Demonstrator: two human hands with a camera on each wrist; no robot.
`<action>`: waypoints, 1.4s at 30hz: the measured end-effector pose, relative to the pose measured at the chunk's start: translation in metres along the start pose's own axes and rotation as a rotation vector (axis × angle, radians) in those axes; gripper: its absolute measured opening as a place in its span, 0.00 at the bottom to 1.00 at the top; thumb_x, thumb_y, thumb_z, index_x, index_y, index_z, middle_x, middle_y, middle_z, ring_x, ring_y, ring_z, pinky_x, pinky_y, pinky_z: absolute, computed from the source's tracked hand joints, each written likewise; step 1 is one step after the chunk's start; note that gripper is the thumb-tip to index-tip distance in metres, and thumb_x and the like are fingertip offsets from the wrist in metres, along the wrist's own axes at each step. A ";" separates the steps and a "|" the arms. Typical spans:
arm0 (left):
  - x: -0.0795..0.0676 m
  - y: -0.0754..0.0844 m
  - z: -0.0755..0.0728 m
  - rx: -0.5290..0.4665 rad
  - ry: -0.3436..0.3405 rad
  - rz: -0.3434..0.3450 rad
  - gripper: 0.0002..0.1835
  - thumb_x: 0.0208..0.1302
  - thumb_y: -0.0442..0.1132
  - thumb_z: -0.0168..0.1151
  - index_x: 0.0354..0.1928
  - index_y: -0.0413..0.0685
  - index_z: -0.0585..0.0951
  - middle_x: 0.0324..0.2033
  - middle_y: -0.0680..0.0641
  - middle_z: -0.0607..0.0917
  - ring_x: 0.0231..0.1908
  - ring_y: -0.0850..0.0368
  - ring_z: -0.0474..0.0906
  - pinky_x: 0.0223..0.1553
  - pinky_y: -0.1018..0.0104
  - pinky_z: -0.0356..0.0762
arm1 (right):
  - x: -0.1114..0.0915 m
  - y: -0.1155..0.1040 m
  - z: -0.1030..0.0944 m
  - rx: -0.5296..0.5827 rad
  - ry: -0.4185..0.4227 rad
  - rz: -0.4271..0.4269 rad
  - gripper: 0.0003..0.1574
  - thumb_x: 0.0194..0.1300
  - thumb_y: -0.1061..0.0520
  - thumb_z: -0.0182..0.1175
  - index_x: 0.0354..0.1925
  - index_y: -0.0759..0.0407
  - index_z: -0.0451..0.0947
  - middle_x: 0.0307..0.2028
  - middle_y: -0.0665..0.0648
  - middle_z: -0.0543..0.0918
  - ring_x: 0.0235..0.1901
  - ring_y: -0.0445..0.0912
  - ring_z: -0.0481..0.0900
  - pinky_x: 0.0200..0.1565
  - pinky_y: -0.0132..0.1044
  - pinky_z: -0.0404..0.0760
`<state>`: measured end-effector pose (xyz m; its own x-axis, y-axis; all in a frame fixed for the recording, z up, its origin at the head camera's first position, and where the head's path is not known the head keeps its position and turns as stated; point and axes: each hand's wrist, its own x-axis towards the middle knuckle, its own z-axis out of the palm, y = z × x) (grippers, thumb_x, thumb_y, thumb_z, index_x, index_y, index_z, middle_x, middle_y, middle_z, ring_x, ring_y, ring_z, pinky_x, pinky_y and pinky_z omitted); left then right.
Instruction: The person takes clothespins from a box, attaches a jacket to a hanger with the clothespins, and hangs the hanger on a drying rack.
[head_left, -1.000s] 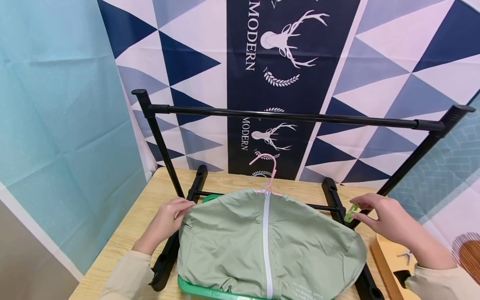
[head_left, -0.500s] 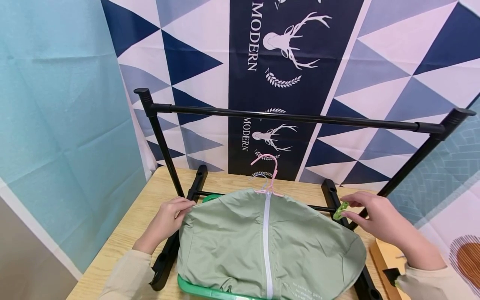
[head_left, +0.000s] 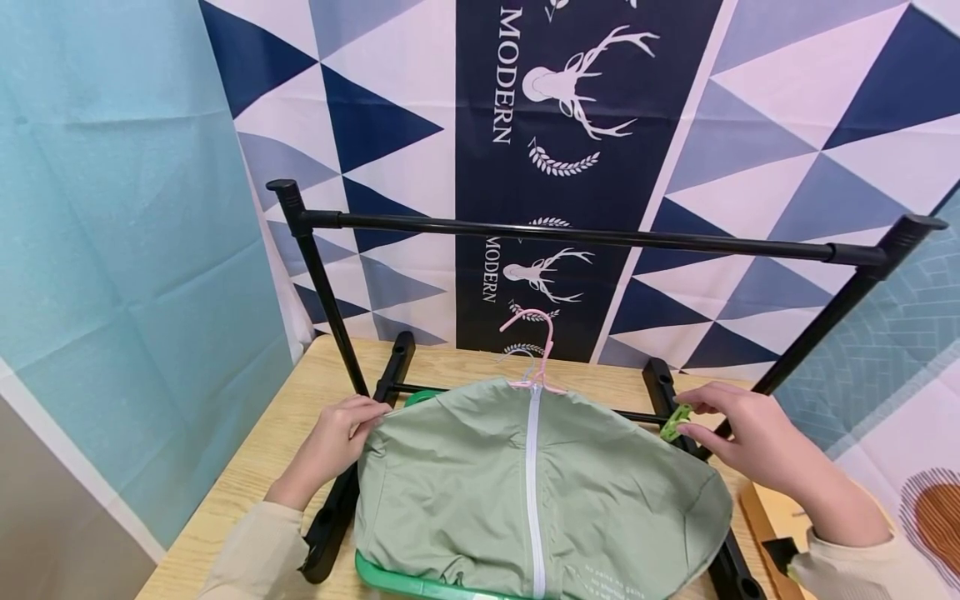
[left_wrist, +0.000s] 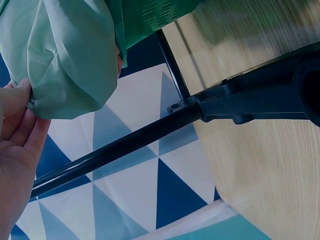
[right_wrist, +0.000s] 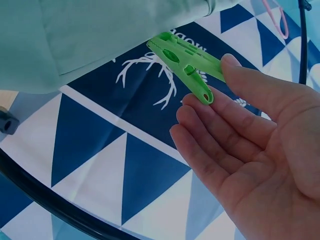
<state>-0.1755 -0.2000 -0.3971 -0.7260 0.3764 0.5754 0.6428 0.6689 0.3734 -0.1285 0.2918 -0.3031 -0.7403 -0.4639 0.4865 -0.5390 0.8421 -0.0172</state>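
Note:
A sage-green zip garment with a white zipper hangs on a pink hanger. My left hand pinches its left upper edge between thumb and fingers; the left wrist view shows the gathered fabric there. In my right hand a light-green clothespin is held between thumb and fingers, by the garment's right upper edge. The right wrist view has the clothespin with its nose at the fabric's edge; whether it bites the cloth I cannot tell.
A black rack's top bar spans above the garment, its feet on the wooden table. A green basket lies beneath the garment. A light-blue hanger hook shows behind the pink one. An orange-yellow box stands at the right.
My right hand has moved left with the clothespin, bringing it to the garment's right upper edge. The left hand and garment have stayed in place.

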 end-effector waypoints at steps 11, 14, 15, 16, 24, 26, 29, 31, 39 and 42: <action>0.000 0.002 0.002 -0.004 -0.002 -0.012 0.15 0.55 0.21 0.63 0.43 0.42 0.86 0.36 0.47 0.87 0.37 0.54 0.85 0.37 0.64 0.86 | 0.002 -0.006 -0.008 0.018 0.002 0.008 0.23 0.43 0.62 0.75 0.42 0.57 0.83 0.37 0.53 0.86 0.32 0.48 0.83 0.26 0.30 0.79; 0.001 0.003 0.002 -0.006 -0.008 -0.015 0.15 0.56 0.21 0.63 0.43 0.42 0.86 0.36 0.47 0.87 0.37 0.54 0.85 0.37 0.64 0.86 | 0.003 -0.007 -0.010 0.026 0.015 0.004 0.23 0.43 0.62 0.75 0.42 0.56 0.83 0.38 0.53 0.86 0.32 0.47 0.83 0.26 0.30 0.79; 0.001 0.003 0.002 -0.007 -0.009 -0.014 0.15 0.56 0.22 0.63 0.43 0.42 0.86 0.36 0.47 0.87 0.37 0.54 0.84 0.37 0.64 0.85 | 0.003 -0.008 -0.010 0.029 0.020 0.001 0.23 0.43 0.62 0.75 0.42 0.56 0.83 0.38 0.53 0.86 0.32 0.47 0.83 0.26 0.30 0.79; 0.001 0.003 0.002 -0.008 -0.008 -0.014 0.15 0.56 0.22 0.63 0.43 0.42 0.86 0.36 0.47 0.87 0.37 0.54 0.84 0.37 0.64 0.85 | 0.004 -0.008 -0.011 0.032 0.025 -0.001 0.23 0.43 0.62 0.75 0.42 0.55 0.83 0.38 0.53 0.86 0.32 0.47 0.83 0.27 0.30 0.80; 0.001 0.004 0.001 0.001 -0.004 -0.018 0.14 0.56 0.22 0.63 0.43 0.41 0.86 0.35 0.46 0.87 0.36 0.54 0.84 0.35 0.66 0.85 | 0.017 -0.019 -0.015 0.036 0.027 -0.002 0.21 0.47 0.60 0.74 0.43 0.55 0.83 0.37 0.52 0.86 0.33 0.48 0.84 0.31 0.39 0.84; 0.001 0.005 0.000 0.002 -0.009 -0.022 0.14 0.56 0.22 0.63 0.43 0.41 0.86 0.36 0.46 0.87 0.36 0.54 0.84 0.36 0.65 0.85 | 0.020 -0.022 -0.016 0.038 0.026 -0.005 0.21 0.47 0.59 0.74 0.43 0.54 0.83 0.37 0.51 0.86 0.33 0.47 0.85 0.33 0.41 0.84; 0.001 0.005 0.001 0.001 -0.013 -0.023 0.14 0.56 0.22 0.64 0.43 0.41 0.86 0.36 0.46 0.87 0.36 0.54 0.84 0.36 0.64 0.85 | 0.025 -0.027 -0.017 0.044 0.028 -0.013 0.21 0.47 0.60 0.74 0.43 0.54 0.83 0.38 0.51 0.86 0.33 0.46 0.85 0.34 0.41 0.85; 0.001 0.005 0.000 0.004 -0.016 -0.024 0.14 0.56 0.22 0.63 0.43 0.41 0.86 0.36 0.46 0.87 0.36 0.53 0.84 0.36 0.64 0.85 | 0.027 -0.030 -0.017 0.050 0.030 -0.023 0.21 0.46 0.61 0.74 0.43 0.55 0.83 0.38 0.51 0.86 0.33 0.46 0.85 0.34 0.41 0.85; 0.001 0.007 -0.001 0.018 -0.023 -0.025 0.13 0.56 0.23 0.63 0.43 0.41 0.86 0.36 0.46 0.87 0.36 0.53 0.84 0.36 0.64 0.85 | 0.035 -0.037 -0.016 0.078 0.038 -0.061 0.22 0.47 0.62 0.74 0.43 0.55 0.83 0.37 0.50 0.86 0.34 0.42 0.83 0.34 0.38 0.84; 0.001 0.006 -0.001 0.019 -0.023 -0.021 0.13 0.57 0.23 0.63 0.43 0.41 0.86 0.36 0.47 0.87 0.36 0.53 0.84 0.36 0.64 0.85 | 0.038 -0.039 -0.014 0.089 0.050 -0.080 0.21 0.47 0.62 0.74 0.43 0.55 0.83 0.37 0.50 0.86 0.34 0.42 0.83 0.34 0.38 0.83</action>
<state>-0.1719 -0.1959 -0.3931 -0.7447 0.3770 0.5507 0.6229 0.6889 0.3707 -0.1300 0.2454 -0.2716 -0.6735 -0.5127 0.5325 -0.6312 0.7738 -0.0532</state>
